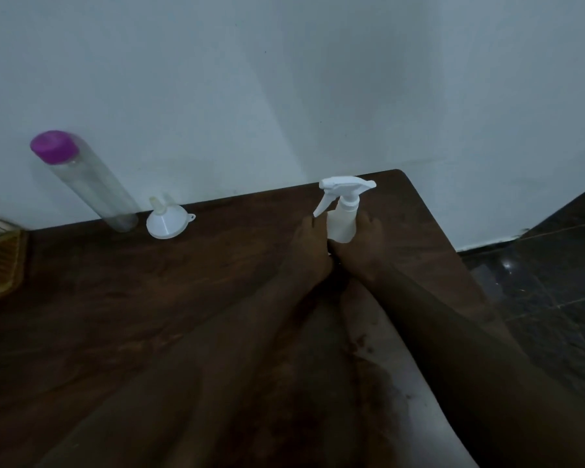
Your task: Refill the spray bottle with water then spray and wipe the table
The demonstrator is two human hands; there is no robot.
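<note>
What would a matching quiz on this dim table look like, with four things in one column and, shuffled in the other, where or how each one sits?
Things:
1. white plastic spray bottle
2. tall clear plastic bottle
3. white plastic funnel
4. tan woven basket

Places or states:
A. cut off by the left edge of the view
B. held upright between the left hand and the right hand
C. wide mouth down, spout up
D. standing at the wall, purple cap on

Pairs: 1-B, 2-D, 3-C, 4-A
</note>
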